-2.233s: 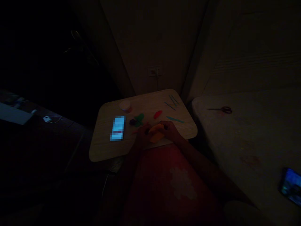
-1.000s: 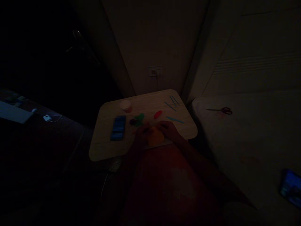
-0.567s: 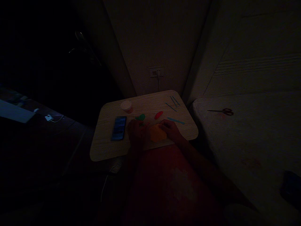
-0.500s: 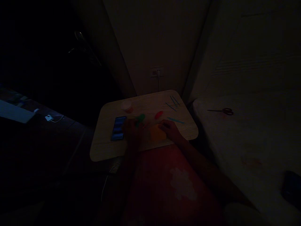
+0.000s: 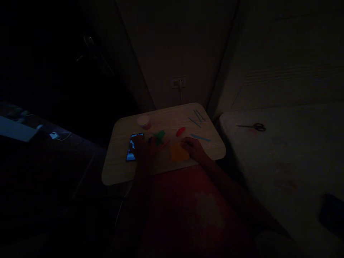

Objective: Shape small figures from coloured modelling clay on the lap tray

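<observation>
In very dim light, my left hand (image 5: pixel 145 148) is over the phone (image 5: pixel 131 154) on the left of the small wooden table (image 5: pixel 116 172). Its fingers are apart, with a fingertip over the lit screen; whether it touches is too dark to tell. My right hand (image 5: pixel 194 147) keeps its thumb and fingers on the right edge of a flat orange piece (image 5: pixel 178 153), apparently modelling clay, at the table's near edge. Beyond my left hand lie a green piece (image 5: pixel 160 135) and a thin reddish strip (image 5: pixel 163 145). A dark lump beside the green piece is partly hidden.
Farther back lie a red oval piece (image 5: pixel 181 131), a blue-green modelling knife (image 5: pixel 200 137) and several thin sticks (image 5: pixel 194 122). A small tub (image 5: pixel 144 122) stands back left. Scissors (image 5: pixel 258 127) rest on the pale surface to the right. A wall socket (image 5: pixel 178 82) has a cord plugged in.
My left hand has let go of the orange piece and moved left over the phone. The phone screen has dimmed and now shows a different picture. My right hand stays on the orange piece.
</observation>
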Motion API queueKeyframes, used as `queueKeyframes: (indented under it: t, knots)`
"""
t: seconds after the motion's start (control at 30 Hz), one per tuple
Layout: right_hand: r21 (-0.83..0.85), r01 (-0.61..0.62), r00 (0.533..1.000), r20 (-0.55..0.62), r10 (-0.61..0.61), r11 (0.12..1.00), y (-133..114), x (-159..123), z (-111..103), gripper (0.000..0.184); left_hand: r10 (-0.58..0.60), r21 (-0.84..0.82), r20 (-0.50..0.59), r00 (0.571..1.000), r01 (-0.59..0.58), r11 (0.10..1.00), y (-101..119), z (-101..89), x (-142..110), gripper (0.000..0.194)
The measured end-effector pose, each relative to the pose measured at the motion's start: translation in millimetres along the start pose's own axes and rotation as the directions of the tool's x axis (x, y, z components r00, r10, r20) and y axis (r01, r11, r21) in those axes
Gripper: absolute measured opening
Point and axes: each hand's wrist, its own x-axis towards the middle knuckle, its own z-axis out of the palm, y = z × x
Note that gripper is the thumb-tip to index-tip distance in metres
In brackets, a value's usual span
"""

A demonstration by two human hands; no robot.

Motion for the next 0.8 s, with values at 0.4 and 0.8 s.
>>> queueKeyframes:
  t: [0.4, 0.8]
  knots:
    - [0.036, 0.015, 0.999, -0.036, -0.014, 0.999, -5, -1, -1, 0.035, 0.427, -0.559, -0.067, 0.902, -0.389, 0.733, 46, -4.4, -35, 0.016]
    - [0.081, -0.008, 0.994, -0.104, 0.016, 0.997, -3, -1, 0, 0.037, 0.172, -0.771, 0.441, 0.881, 0.273, 0.575, 37, 28.8, -45, 0.034]
